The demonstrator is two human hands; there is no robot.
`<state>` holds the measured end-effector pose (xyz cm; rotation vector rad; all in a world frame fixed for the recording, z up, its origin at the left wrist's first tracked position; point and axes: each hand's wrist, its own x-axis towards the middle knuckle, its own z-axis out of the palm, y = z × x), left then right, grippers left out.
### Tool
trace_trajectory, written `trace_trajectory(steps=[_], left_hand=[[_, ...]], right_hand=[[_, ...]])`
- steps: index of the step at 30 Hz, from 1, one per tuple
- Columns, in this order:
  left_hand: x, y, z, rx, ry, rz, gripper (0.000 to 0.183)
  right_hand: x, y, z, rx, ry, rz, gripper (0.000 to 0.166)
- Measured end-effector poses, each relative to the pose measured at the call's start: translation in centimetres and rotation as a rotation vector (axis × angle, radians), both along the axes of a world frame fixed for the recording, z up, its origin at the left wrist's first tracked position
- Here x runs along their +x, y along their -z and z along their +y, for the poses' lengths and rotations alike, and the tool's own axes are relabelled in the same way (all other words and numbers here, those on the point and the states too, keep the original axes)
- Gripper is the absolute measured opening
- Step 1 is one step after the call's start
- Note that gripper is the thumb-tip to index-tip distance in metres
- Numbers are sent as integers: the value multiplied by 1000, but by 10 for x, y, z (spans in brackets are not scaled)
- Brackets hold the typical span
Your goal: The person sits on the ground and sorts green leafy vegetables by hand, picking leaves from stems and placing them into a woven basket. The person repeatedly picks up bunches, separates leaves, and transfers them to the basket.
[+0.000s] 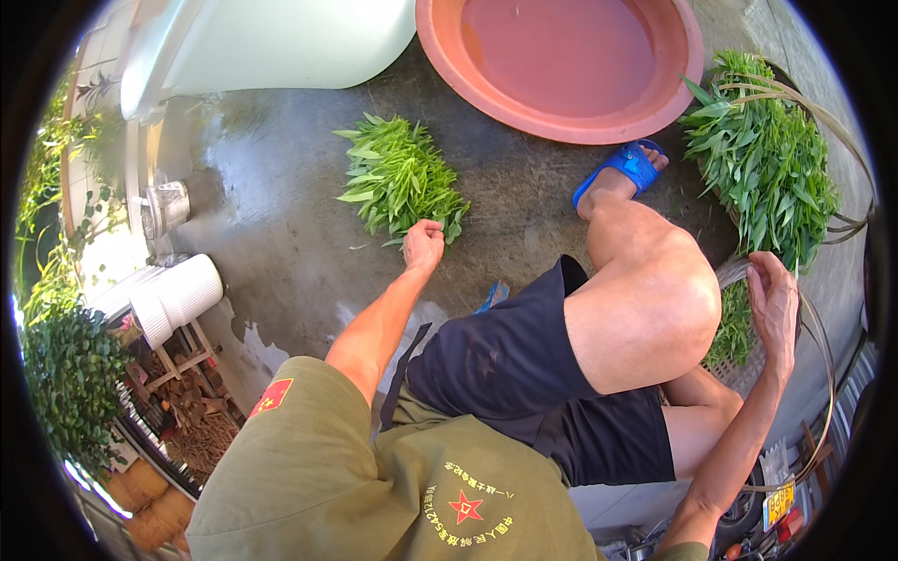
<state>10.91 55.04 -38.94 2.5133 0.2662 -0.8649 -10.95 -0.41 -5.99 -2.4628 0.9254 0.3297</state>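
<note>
A heap of long-leaved green vegetables (400, 179) lies on the wet concrete floor. My left hand (424, 245) is at its near edge with curled fingers; whether a leaf is pinched between them is not clear. At the right, my right hand (773, 298) has thumb and forefinger close together on a piece of translucent plastic (733, 271). It is over a woven basket (745, 375) with thin hoop handles. More leafy greens (765, 161) fill the basket's far part, and smaller green sprigs (731, 326) show below the plastic. My bent knee partly hides the basket.
A big orange plastic tub (561, 126) of water stands ahead, beside my foot in a blue slipper (621, 168). A large pale container (280, 49) is at upper left. White ribbed pots (179, 298) and a clear bucket (168, 207) line the left; a motorbike (744, 515) stands at lower right.
</note>
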Motion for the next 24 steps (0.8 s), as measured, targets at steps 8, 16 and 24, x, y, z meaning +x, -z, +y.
trace_trajectory(steps=[8,16,24], left_hand=[[16,11,-6,-74,215,32,66],[16,-8,-32,-123,137,-150,42],[54,-35,-63,-85,375,82,44]], right_hand=[[-2,-4,-2,-7,10,1,18],[-9,-23,4,-75,15,5,19],[-24,-54,-5,-147,32,-146,13]])
